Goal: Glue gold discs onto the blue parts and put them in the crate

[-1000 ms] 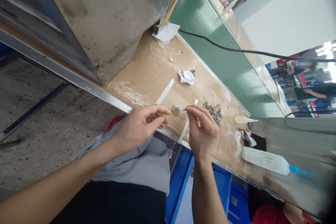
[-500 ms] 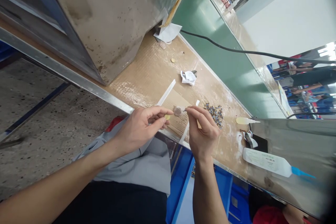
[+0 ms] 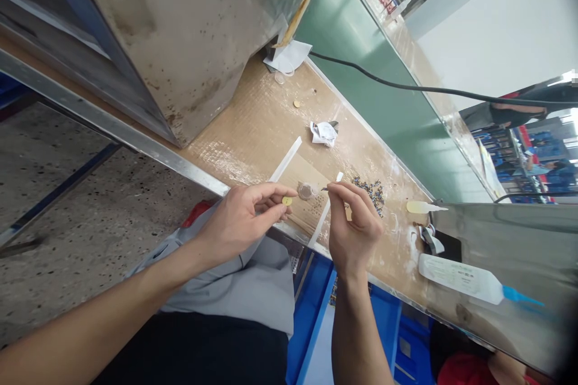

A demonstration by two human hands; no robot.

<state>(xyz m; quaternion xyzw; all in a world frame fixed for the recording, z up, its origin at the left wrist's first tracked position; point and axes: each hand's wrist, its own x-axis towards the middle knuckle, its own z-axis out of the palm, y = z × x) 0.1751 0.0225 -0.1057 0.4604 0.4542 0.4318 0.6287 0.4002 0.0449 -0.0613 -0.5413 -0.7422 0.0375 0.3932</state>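
My left hand (image 3: 253, 210) is closed in a pinch on a small round yellow disc (image 3: 287, 200), held near the front edge of the bench. My right hand (image 3: 354, 219) also pinches, thumb against fingers, with a thin dark tip (image 3: 324, 189) poking out towards the left; most of that piece is hidden by the fingers. Between the two hands lies a small round greyish dish (image 3: 307, 191), and tiny grains (image 3: 311, 204) are scattered beside it. Just beyond my right hand is a pile of small blue and gold metal pieces (image 3: 371, 194).
White strips (image 3: 286, 159) mark the brown bench top. Crumpled paper (image 3: 324, 133) and a loose yellow disc (image 3: 297, 104) lie farther back. A small yellowish bottle (image 3: 418, 207) and a white bottle with a blue nozzle (image 3: 460, 277) are at right. A metal box (image 3: 180, 30) stands at left.
My right hand has drawn slightly to the right, away from the round dish, still pinching. My left hand stays nearly in place with the yellow disc.
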